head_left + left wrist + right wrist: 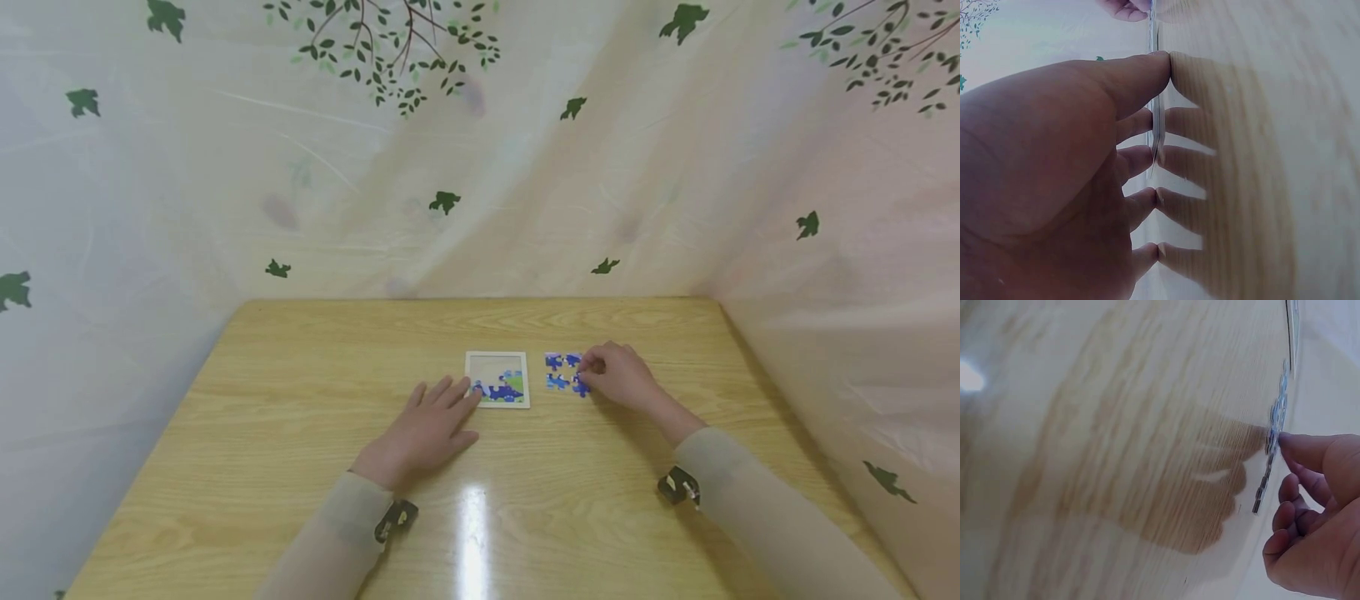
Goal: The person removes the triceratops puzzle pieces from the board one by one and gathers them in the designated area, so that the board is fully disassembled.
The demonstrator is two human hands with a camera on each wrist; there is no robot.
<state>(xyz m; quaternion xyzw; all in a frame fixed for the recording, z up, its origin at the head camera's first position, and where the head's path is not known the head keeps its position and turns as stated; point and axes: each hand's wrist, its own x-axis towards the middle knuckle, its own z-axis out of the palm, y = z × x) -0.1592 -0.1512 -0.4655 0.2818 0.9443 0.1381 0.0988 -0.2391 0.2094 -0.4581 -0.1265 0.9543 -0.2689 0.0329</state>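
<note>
My left hand (423,429) lies spread with its fingers straight, the fingertips at the left edge of a square white puzzle frame (498,406). Inside the frame, joined purple, green and blue pieces (502,392) fill the lower part and right side; the upper left shows bare backing. My right hand (618,375) has its fingers curled and pinches a purple puzzle piece (581,387), partly covered by the fingertips. In the right wrist view, the thumb (1310,450) meets the low row of pieces (1272,434) at the tabletop.
Several loose purple-and-blue pieces (557,381) lie in a small group right of the frame. The wooden table (337,350) ends at a pale curtain (510,233) with green leaf prints behind it. Each wrist bears a small dark camera (678,486).
</note>
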